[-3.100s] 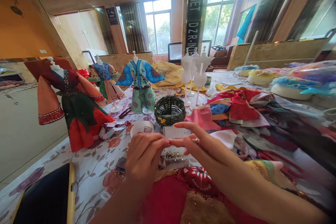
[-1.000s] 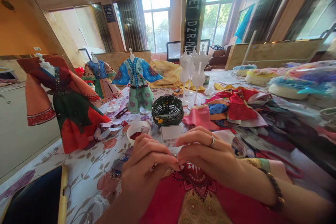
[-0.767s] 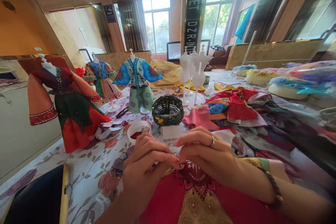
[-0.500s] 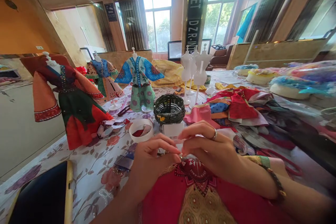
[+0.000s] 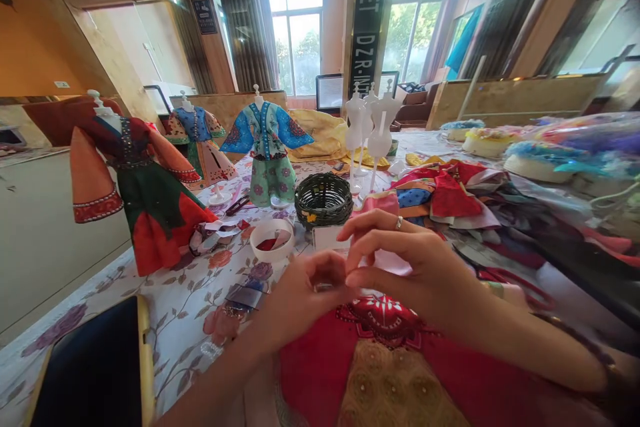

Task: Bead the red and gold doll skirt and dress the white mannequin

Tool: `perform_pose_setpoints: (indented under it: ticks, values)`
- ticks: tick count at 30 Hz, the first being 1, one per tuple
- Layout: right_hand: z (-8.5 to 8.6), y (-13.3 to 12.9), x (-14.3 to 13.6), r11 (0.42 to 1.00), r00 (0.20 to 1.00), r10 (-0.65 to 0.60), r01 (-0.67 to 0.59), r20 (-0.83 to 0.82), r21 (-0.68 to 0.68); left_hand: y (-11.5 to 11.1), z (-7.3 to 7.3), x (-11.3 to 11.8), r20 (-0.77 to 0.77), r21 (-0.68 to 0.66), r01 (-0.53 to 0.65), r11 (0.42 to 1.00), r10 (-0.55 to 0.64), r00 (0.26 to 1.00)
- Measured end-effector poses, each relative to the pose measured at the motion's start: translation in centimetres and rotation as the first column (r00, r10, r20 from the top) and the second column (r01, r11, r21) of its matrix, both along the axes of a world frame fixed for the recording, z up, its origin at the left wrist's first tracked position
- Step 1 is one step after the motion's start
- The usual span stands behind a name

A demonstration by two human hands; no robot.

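Observation:
My left hand [image 5: 305,293] and my right hand [image 5: 400,267] meet above a red garment [image 5: 320,360] with a white-patterned motif and a gold brocade panel [image 5: 395,387]. The fingertips of both hands are pinched together, and whatever lies between them is too small or hidden to make out. A ring [image 5: 399,223] sits on a finger of my right hand. Just beyond the hands stand a dark woven basket [image 5: 324,201] and a white round container [image 5: 273,240] with red scraps in it.
Dressed doll mannequins stand at the left and back, among them one in a red and green gown [image 5: 145,187] and one in a blue jacket [image 5: 265,140]. Bare white mannequins [image 5: 380,130] stand behind the basket. Fabric scraps [image 5: 450,197] and red-handled scissors [image 5: 520,283] lie right; a tablet [image 5: 95,360], front left.
My right hand's forearm has shifted down and to the right, its fingers staying close to the left hand's. The view has tilted slightly.

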State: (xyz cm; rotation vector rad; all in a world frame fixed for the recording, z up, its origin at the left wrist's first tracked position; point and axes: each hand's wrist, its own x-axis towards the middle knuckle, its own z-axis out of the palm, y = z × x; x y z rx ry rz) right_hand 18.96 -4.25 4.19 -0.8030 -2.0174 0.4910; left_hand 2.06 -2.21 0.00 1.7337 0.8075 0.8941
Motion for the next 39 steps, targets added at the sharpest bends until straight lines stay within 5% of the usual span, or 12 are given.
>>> perform_pose_setpoints:
  ticks: [6,9,16,24,32,39]
  values:
    - [-0.1,-2.2,1.9,0.989,0.988,-0.068,0.085,0.136,-0.121,-1.2,0.3,0.2,-0.216,-0.077,0.266,0.961,-0.277,0.936]
    - [0.1,-2.9,2.8,0.987,0.977,-0.105,0.125,0.184,-0.102,-1.4,0.0,0.3,-0.258,0.019,0.354,0.935,-0.338,0.905]
    - [0.4,-1.6,3.2,0.987,0.986,-0.127,0.136,0.113,-0.083,-0.8,-1.3,0.3,-0.333,0.089,0.309,0.947,-0.264,0.905]
    - [0.8,1.5,4.2,0.953,0.974,-0.139,0.083,-0.179,-0.291,0.1,-1.2,0.1,-0.356,0.143,0.294,0.945,-0.228,0.906]
    - [0.5,2.0,5.8,0.905,0.963,-0.223,0.148,-0.149,-0.399,0.3,-1.3,-0.2,-0.381,0.193,0.304,0.933,-0.214,0.899]
    - [-1.0,-1.0,6.5,0.865,0.984,-0.176,0.141,-0.029,-0.481,-0.3,-0.9,-0.1,-0.424,0.233,0.372,0.899,-0.25,0.87]
